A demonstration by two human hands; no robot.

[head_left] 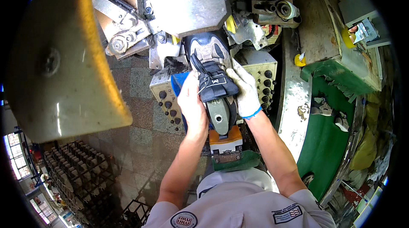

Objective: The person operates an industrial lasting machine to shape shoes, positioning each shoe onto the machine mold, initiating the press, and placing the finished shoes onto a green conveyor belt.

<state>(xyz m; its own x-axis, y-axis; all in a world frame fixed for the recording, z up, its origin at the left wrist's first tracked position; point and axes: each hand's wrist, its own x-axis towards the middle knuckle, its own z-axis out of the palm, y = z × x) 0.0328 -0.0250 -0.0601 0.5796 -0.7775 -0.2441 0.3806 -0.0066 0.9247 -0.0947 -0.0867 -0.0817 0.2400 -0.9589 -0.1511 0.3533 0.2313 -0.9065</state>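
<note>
A grey and black shoe upper point(211, 59), its black laces tied, is fitted on a grey-green shoe last point(219, 117). The toe end reaches under the edge of a large metal plate point(183, 4) on a machine. My bare left hand point(192, 104) grips the shoe's left side. Against the right side presses my right hand point(246, 89), in a white glove with a blue cuff. The shoe is held between both hands, and some fingertips are hidden. The last's heel end lies just above an orange and white block point(226, 139).
Control boxes with black knobs point(168, 104) flank the shoe. A large translucent shield point(64, 66) stands close at left. To the right, a green conveyor belt point(328, 142) carries several shoes beside a metal ledge point(296, 113). A rack of shoe parts point(79, 172) stands lower left.
</note>
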